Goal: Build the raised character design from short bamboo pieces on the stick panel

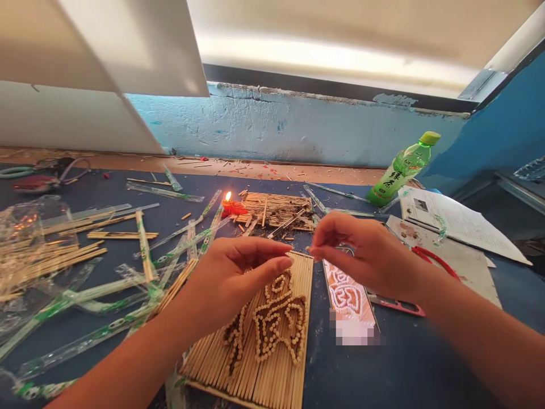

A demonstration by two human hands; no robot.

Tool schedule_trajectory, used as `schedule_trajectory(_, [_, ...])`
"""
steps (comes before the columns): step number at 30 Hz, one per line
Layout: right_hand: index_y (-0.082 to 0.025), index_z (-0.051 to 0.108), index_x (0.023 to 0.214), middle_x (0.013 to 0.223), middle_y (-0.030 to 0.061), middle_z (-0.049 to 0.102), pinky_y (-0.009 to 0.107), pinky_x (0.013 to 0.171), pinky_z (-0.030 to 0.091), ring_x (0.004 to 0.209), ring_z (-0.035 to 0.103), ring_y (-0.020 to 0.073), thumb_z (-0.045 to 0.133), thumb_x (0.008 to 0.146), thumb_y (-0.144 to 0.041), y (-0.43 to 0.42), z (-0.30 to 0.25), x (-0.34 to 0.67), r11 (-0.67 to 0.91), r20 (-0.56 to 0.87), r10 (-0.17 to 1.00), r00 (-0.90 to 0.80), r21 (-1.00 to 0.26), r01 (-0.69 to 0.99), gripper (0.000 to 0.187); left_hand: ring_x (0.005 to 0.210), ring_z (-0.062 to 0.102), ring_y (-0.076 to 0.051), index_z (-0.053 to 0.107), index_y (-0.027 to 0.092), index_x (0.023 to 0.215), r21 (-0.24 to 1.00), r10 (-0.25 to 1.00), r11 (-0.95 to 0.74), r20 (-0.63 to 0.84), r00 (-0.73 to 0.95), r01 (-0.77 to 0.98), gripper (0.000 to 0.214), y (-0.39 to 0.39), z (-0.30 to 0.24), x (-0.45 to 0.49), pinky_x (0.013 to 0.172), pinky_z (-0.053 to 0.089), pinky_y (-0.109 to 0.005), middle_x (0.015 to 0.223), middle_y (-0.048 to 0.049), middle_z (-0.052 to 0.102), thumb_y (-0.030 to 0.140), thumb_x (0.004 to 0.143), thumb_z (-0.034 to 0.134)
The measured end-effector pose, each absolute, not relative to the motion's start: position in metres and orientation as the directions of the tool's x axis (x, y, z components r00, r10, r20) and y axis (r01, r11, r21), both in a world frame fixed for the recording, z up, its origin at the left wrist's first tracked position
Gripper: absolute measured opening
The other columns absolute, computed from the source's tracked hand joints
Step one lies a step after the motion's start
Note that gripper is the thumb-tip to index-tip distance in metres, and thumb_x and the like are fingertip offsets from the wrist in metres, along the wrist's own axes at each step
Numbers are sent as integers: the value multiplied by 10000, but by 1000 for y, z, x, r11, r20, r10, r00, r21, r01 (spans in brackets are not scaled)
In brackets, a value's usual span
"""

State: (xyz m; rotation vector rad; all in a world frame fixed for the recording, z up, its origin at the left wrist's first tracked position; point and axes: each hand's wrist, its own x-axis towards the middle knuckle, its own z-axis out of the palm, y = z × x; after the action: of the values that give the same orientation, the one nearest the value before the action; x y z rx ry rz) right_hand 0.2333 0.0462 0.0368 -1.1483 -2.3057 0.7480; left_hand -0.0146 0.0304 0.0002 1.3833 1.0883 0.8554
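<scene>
My left hand is over the top of a panel of wooden sticks laid side by side, its thumb and index fingertips pinched close together. Facing it, my right hand also makes a pinch, with a tiny pale speck at the fingertips. What either pinch holds is too small to name. On the panel, short round stick pieces stand in rows that outline a character; my left hand and forearm cover part of it. A phone under my right hand displays a similar outlined pattern.
A lit red candle burns beside a scorched stick mat. Chopsticks and torn plastic wrappers litter the left. To the right are red-handled scissors, a green tea bottle and an open booklet.
</scene>
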Motion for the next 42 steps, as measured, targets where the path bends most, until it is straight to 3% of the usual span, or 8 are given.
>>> schedule_trajectory(5, [-205,646,934,868,-23,701,236,731,517,768,649,111,671,946,-190,58,35,196,579,231,745,-626,-690,435,32,549,534,-88,838,295,848,996,976,65,-75,205,57,76,33,0,-17,506,407,-192,635,37,710,356,804,849])
schedule_trajectory(9, [-194,639,985,894,8,710,259,754,555,820,683,135,644,974,-261,73,28,197,444,187,758,-624,-850,285,68,548,501,-91,810,245,818,990,970,131,-141,200,59,161,38,2,-22,511,380,-205,619,33,662,405,814,831])
schedule_trajectory(11, [-192,620,1021,909,23,723,274,763,566,838,703,147,593,1001,-298,83,23,205,422,159,787,-596,-843,333,111,552,501,-102,784,223,812,986,971,154,-163,176,64,205,40,3,-22,510,378,-218,626,26,656,426,822,813])
schedule_trajectory(16, [-195,662,965,871,40,725,313,691,492,752,659,173,660,921,-272,114,-1,225,455,169,881,-443,-563,690,88,635,583,-133,705,211,829,994,990,113,-113,78,9,225,44,3,-22,584,478,-238,725,2,699,421,836,785])
schedule_trajectory(23, [-185,679,943,901,81,726,347,741,449,820,641,230,635,862,-130,132,-34,232,431,98,897,-430,-405,806,108,602,590,-130,662,206,848,996,995,87,-87,55,10,217,48,2,-24,575,497,-245,750,-8,713,397,845,765])
schedule_trajectory(32, [-187,670,1061,1074,128,712,395,906,476,1017,655,264,491,992,-210,132,-35,230,431,168,901,-399,-448,784,193,640,599,-133,655,205,868,995,992,100,-100,79,3,232,47,-1,-26,580,498,-243,752,-16,716,412,873,758])
schedule_trajectory(38, [-217,618,1220,903,44,729,302,647,475,674,631,172,411,1045,-306,140,-2,232,409,212,911,-353,-551,727,286,716,652,-150,639,208,896,998,997,54,-53,49,-21,207,48,-3,-26,583,521,-248,841,-29,737,386,893,745])
schedule_trajectory(42, [-179,591,1227,964,76,717,316,654,445,719,608,180,430,1026,-277,161,20,220,413,290,910,-297,-554,723,275,717,671,-157,636,211,923,1000,999,-17,16,30,20,169,46,-4,-26,604,533,-264,846,-23,729,359,911,716])
